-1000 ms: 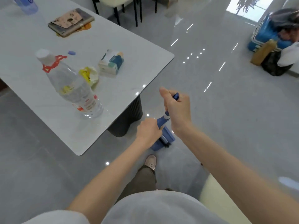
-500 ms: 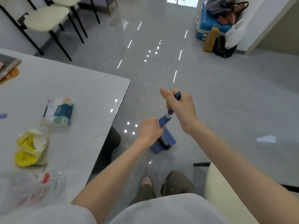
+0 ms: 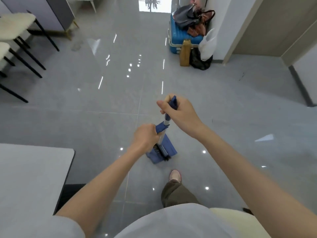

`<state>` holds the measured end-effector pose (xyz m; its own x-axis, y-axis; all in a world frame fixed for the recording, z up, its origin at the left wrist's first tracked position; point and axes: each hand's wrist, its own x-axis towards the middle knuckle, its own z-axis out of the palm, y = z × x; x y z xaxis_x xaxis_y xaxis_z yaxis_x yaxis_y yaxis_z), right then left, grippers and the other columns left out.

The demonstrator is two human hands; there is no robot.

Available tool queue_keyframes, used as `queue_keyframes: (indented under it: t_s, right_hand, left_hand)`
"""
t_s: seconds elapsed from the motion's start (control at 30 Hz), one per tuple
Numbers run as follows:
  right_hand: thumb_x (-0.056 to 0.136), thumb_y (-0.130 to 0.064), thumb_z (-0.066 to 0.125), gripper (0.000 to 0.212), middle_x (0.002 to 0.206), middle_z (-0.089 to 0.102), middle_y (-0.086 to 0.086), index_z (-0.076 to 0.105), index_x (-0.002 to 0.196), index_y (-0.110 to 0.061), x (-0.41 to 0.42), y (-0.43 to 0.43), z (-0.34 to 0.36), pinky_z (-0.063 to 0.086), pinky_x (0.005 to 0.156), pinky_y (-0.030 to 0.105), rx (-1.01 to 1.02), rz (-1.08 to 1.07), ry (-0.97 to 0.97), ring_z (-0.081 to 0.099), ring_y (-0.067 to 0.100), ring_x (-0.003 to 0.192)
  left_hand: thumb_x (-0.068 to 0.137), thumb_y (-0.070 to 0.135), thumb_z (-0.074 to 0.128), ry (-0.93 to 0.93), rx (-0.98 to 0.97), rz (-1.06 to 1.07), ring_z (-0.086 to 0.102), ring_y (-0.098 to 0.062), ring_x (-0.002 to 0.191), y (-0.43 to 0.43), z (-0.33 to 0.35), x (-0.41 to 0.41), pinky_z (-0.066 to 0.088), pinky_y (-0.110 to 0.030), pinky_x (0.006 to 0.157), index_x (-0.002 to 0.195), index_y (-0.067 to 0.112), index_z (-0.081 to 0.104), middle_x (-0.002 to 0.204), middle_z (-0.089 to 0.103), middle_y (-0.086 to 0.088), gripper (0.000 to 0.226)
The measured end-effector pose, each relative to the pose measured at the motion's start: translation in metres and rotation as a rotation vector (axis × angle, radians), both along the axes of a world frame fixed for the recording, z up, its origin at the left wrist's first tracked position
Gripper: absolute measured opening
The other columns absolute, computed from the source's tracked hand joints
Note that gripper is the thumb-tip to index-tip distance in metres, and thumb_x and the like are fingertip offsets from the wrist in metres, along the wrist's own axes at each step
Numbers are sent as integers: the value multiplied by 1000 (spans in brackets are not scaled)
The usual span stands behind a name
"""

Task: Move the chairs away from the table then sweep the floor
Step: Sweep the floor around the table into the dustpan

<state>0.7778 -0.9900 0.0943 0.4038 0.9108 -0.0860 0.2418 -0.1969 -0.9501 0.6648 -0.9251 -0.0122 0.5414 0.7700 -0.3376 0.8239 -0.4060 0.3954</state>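
Sweeping in progress with left hand (image 3: 145, 136) and right hand (image 3: 180, 114) both clamped on broom (image 3: 166, 120), chairs (image 3: 15, 24) well apart from table (image 3: 34, 169), most of floor (image 3: 103, 117) likely unswept.

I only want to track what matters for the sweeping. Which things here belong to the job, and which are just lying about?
Job: broom, held in left hand and right hand; dustpan; chairs; table; floor.

Lying about: blue suitcase; bags on top; brown paper bag; white plastic bag; black bag.
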Motion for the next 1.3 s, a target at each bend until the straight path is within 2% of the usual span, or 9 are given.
queue_keyframes:
  t_s: [0.17, 0.3, 0.5, 0.6, 0.7, 0.93, 1.0, 1.13, 1.3]
  right_hand:
    - [90, -30, 60, 34, 82, 61, 26, 55, 87, 4, 102, 43, 10, 51, 77, 50, 0, -18, -141, 59, 40, 77]
    - [91, -27, 59, 25, 82, 63, 21, 56, 88, -2, 174, 81, 16, 51, 78, 50, -10, -89, -185, 61, 35, 78]
    - [93, -18, 57, 17, 82, 62, 12, 56, 94, -2, 265, 142, 12, 50, 76, 37, -44, -195, -219, 61, 30, 80]
    - [91, -13, 55, 12, 86, 64, 12, 54, 96, -1, 315, 182, 7, 52, 79, 40, -61, -227, -263, 62, 26, 79]
    - [90, -7, 53, 7, 88, 64, 6, 54, 97, -4, 362, 217, 7, 51, 79, 35, -89, -289, -264, 62, 21, 81]
    - [92, -8, 51, 8, 76, 57, -11, 54, 100, -9, 478, 280, 17, 50, 81, 31, -107, -434, -263, 61, 16, 81]
    - [92, -8, 51, 10, 77, 58, -10, 54, 102, -9, 501, 289, 16, 51, 83, 34, -111, -454, -275, 62, 19, 82]
    - [92, -12, 54, 15, 84, 65, 5, 54, 104, -5, 572, 315, 4, 52, 84, 41, -109, -512, -323, 63, 24, 85]
    - [92, -10, 56, 16, 78, 52, -24, 57, 107, -5, 680, 341, -12, 44, 78, 18, -93, -550, -297, 58, 10, 82]
  left_hand:
    - [89, 31, 54, 37, 46, -70, 50, -23, 59, 57, 13, 101, 31, -27, 47, 74, 12, 49, 65, 53, -3, 25]
    - [90, 32, 54, 30, 70, -164, 53, -23, 64, 105, 19, 182, 36, -30, 55, 76, 11, 50, 71, 56, -5, 25]
    - [88, 31, 56, 44, 79, -271, 54, -24, 65, 179, 8, 289, 37, -29, 55, 76, 11, 52, 72, 57, -5, 23]
    - [87, 29, 55, 26, 54, -321, 55, -25, 65, 225, 0, 347, 39, -30, 56, 75, 10, 52, 72, 58, -6, 24]
    - [88, 29, 55, 23, 46, -387, 54, -24, 64, 266, -4, 402, 38, -30, 55, 73, 10, 51, 72, 58, -6, 24]
    - [91, 37, 53, -13, 79, -571, 55, -22, 64, 342, 9, 539, 38, -31, 56, 76, 11, 53, 71, 58, -5, 30]
    - [91, 39, 53, -17, 95, -594, 54, -23, 64, 356, 9, 567, 36, -30, 56, 75, 9, 56, 70, 57, -5, 34]
    - [90, 40, 54, -31, 111, -658, 54, -25, 65, 385, 2, 644, 35, -30, 56, 73, 10, 54, 69, 56, -6, 35]
    - [90, 42, 57, -24, 98, -697, 57, -22, 67, 416, -14, 759, 37, -28, 57, 79, 12, 59, 76, 64, -7, 32]
